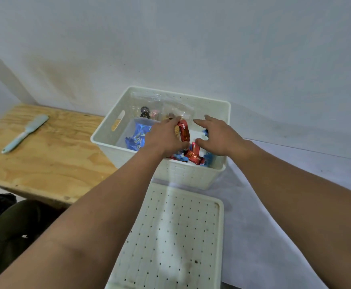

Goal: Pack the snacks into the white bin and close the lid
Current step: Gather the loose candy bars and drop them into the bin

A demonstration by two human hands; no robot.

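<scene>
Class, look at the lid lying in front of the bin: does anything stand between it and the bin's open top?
Yes. Both hands, left and right, reach into the white bin, over its opening; the lid cannot seat until they withdraw.

White bin (193,176) open w/ snacks (193,156) inside (red, blue wrappers); lid (170,236) flat in front.

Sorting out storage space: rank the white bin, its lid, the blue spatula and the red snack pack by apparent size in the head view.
1. lid and white bin: alike; the lid lies nearer the camera, so unsure.
2. blue spatula.
3. red snack pack, held by the left hand.
</scene>
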